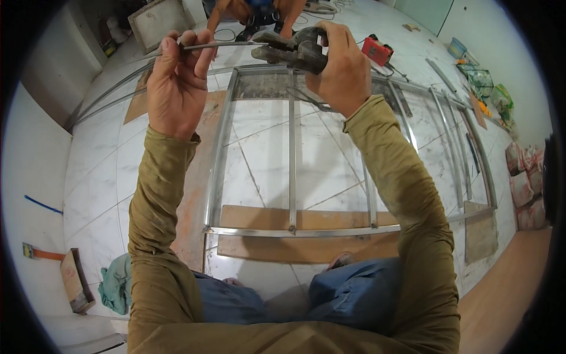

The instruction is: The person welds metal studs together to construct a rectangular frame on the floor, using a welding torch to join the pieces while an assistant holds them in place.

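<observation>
In front of me, both hands are raised over a metal frame [292, 153] of silvery bars lying on the floor. A thin grey welding rod [227, 44] runs between my left hand [178, 88], whose fingers pinch it, and the jaws of a dark, worn electrode holder [289, 52]. My right hand [345, 68] is wrapped round the holder's body from the right. The rod's end meets the jaws near their upper part; whether it is clamped there I cannot tell. A dark cable [309, 99] loops below my right hand.
Wooden boards [306, 251] lie under the frame's near edge. At the far right stands a red machine [377, 51]. Another person [259, 12] squats beyond the frame. Stained sacks [527, 186] lean at the right wall; a green cloth [116, 283] lies at left, beside a brown box [76, 280].
</observation>
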Action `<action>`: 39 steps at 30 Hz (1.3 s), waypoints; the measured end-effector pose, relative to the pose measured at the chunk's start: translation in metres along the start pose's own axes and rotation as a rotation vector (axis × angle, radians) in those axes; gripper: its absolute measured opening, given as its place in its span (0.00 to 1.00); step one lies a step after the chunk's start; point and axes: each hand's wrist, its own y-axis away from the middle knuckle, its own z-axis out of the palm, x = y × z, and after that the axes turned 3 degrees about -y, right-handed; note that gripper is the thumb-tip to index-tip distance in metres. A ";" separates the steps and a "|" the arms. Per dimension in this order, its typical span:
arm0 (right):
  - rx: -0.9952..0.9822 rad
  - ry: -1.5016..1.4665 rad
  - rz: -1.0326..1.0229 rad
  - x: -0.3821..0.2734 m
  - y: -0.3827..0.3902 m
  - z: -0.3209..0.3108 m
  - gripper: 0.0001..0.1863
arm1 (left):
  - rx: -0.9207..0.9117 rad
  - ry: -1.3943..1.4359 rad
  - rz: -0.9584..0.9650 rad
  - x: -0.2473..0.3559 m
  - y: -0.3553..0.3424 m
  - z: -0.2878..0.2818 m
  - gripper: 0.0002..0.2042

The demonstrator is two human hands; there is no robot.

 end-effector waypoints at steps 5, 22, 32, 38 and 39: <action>-0.037 0.041 0.049 0.003 0.010 0.001 0.38 | -0.036 -0.052 -0.007 -0.009 0.004 -0.002 0.11; -0.031 0.037 0.070 0.006 0.012 -0.004 0.36 | -0.063 -0.044 -0.005 -0.014 0.011 -0.003 0.10; -0.061 0.060 0.079 0.007 0.009 -0.004 0.37 | 0.011 -0.068 -0.013 -0.020 0.009 -0.001 0.10; -0.081 0.098 0.079 0.008 0.016 -0.008 0.39 | 0.027 -0.051 -0.035 -0.028 0.014 0.001 0.10; -0.088 0.096 0.081 0.006 0.016 -0.008 0.39 | 0.028 -0.035 -0.037 -0.028 0.016 0.000 0.10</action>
